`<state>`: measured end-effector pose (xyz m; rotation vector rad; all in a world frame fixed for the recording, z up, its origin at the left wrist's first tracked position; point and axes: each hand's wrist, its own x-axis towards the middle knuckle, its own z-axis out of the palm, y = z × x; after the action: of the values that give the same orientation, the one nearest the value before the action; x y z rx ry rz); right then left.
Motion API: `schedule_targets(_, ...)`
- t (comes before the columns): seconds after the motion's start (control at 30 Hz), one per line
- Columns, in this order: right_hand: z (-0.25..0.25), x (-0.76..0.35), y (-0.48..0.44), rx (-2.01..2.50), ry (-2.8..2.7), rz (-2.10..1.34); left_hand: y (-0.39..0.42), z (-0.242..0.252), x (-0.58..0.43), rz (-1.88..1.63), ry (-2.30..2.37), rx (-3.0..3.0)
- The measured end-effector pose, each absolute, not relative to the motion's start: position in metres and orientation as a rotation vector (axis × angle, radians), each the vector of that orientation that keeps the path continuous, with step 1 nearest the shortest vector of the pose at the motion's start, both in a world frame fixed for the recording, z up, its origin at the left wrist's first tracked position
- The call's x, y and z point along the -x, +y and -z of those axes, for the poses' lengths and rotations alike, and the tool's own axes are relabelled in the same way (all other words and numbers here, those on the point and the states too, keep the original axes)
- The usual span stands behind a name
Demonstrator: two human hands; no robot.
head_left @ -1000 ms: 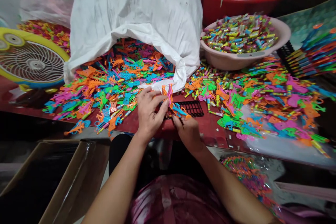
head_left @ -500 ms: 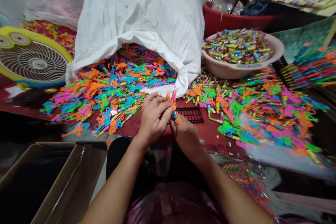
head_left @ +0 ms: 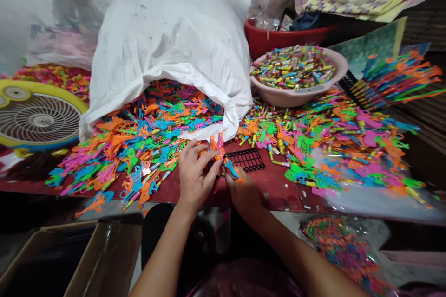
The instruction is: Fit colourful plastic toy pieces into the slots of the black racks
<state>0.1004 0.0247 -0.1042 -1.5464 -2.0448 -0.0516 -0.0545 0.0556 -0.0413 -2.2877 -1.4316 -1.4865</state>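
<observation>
Small moulded plastic toy pieces (head_left: 228,165) in pink, orange and blue stand upright in a bunch between my hands, at the left end of a black plastic grid rack (head_left: 249,159). My left hand (head_left: 195,174) curls around their left side, thumb and forefinger against the pink and orange ones. My right hand (head_left: 245,195) is closed at the near side, by the blue and orange pieces; its fingertips are partly hidden. A loose heap of similar pieces (head_left: 139,134) spills from a white sack (head_left: 174,28) just beyond my left hand.
A pink basin (head_left: 299,97) full of small wrapped tubes stands behind the right-hand heap (head_left: 348,148). At far right is a filled rack (head_left: 393,83) of coloured sticks. A yellow fan (head_left: 42,118) stands left. Below the red table edge are a cardboard box (head_left: 108,255) and bagged pieces (head_left: 341,250).
The view has shifted, showing more wall above. My left thumb and forefinger have parted slightly, and more of the blue and orange pieces shows between my hands.
</observation>
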Motion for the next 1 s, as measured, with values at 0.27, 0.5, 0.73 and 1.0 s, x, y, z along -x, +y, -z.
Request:
schedule_targets(0.27,0.093,-0.1,0.035,1.598,-2.057,0.055,0.056,0.013,0.058,1.354,-1.534,2.233)
schedule_targets(0.5,0.067,-0.102,0.035,1.744,-2.228,0.007,0.112,-0.019,0.058,1.089,-1.456,2.829)
schedule_targets(0.73,0.073,-0.099,0.039,1.819,-2.29,0.063,0.116,-0.008,0.062,1.092,-1.627,2.999)
schedule_targets(1.0,0.072,-0.097,0.047,1.767,-2.352,-0.062,0.116,-0.006,0.063,1.1,-1.662,2.995)
